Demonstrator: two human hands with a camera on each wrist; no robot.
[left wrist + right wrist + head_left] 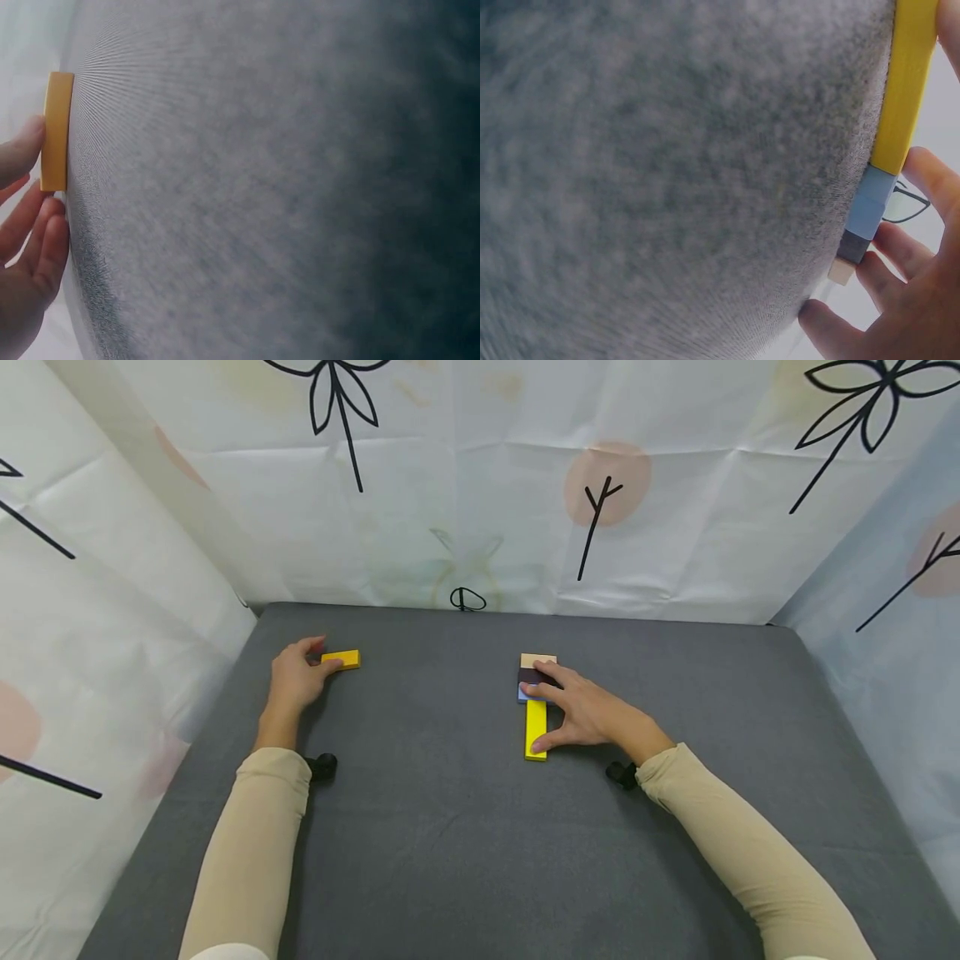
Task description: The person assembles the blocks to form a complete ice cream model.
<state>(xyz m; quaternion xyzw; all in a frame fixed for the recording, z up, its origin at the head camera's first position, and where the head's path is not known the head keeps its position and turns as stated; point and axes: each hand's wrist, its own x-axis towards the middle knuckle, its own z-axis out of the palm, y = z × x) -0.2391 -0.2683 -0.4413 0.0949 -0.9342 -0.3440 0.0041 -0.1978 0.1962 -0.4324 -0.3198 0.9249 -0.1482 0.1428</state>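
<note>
At the table's far left, my left hand (295, 677) holds an orange-yellow block (341, 659) by its left end. In the left wrist view the thumb (34, 139) lies on that block's face and the other fingertips meet its lower end. My right hand (588, 706) spreads over a row of touching blocks. Its thumb rests on the near end of a long yellow block (536, 718), while fingers reach a blue block (870, 202), a dark block (853, 246) and a tan block (537, 660) at the far end. Part of the row is hidden beneath the fingers.
Dark grey cloth covers the table (442, 827). White patterned curtains (465, 527) stand along its back and both sides. A black wrist camera (322, 767) sits at the left wrist, another black camera (621, 774) at the right.
</note>
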